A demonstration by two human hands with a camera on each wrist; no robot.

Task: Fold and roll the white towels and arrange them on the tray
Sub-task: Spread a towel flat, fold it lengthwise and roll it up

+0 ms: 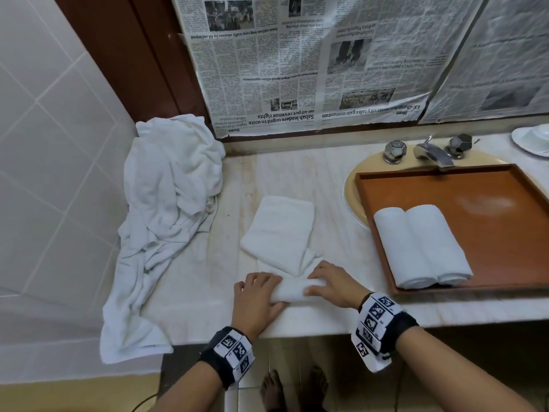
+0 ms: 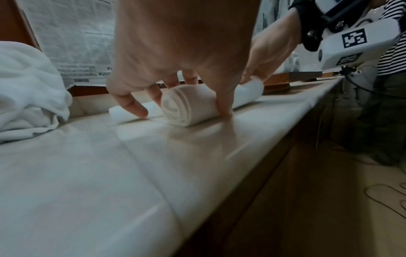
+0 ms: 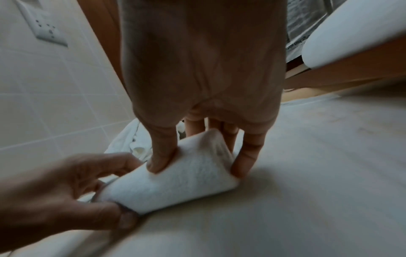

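two rolls [image 1: 421, 245] already lie side by side at the near left corner of the tray [image 1: 475, 185], touching each other, so that part is done. the tray itself sits over the sink at the right end of the surface [image 1: 208, 298].

now the third towel [image 1: 282, 230] is in work at the near edge of the surface, about the middle. its near end is wound into a tight roll [image 2: 189, 106], and the left wrist view shows the spiral of layers at the end of it. the far part lies flat in a folded strip, reaching toward the back edge, so a good share of the rolling is left.

the left hand [image 1: 257, 298] has its grip clasped around the left end of the roll, thumb on the near side, fingers over the far side. the right hand [image 1: 335, 283] has its grip clasped on the right end the same way, thumb pressed into the cloth.

judging from this, the roll is roughly a third made. after that it needs carrying to the tray, most likely beside the two there.

and plenty more waits: a loose heap [image 1: 166, 209] of white towels at the left end of the surface, against the wall, spilling over the near edge. how many towels are in it cannot be told.
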